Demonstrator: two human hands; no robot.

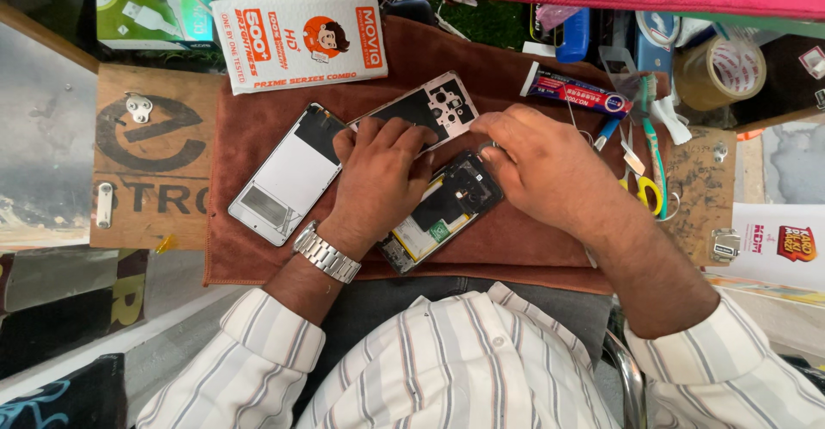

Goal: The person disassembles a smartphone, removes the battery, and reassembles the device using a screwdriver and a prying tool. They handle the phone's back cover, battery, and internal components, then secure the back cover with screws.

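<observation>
Striped shirt sleeves (275, 343) sit closest to us, rolled back from both forearms, with a metal wristwatch (325, 253) on our left wrist. Our left hand (378, 175) lies palm down on the opened phone (443, 210), fingers curled over its upper half and pressing it to the brown cloth (516, 240) near the cloth's middle. Our right hand (541, 167) comes in from the right edge of the cloth, its fingertips pinched together right at the phone's camera end; we cannot tell what, if anything, they grip. The phone lies tilted, its inner boards and battery exposed. Just above it, partly under our left fingers, lies a pale back cover (425, 107) with camera holes. Toward the left edge of the cloth rests a white screen panel (288, 175), also tilted. A white printed packet (301, 40) overlaps the cloth's top left corner. Near the top right corner lies a glue tube (574, 91), and beyond it a roll of brown tape (720, 72). Yellow-handled scissors (646, 190) lie off the right edge.
</observation>
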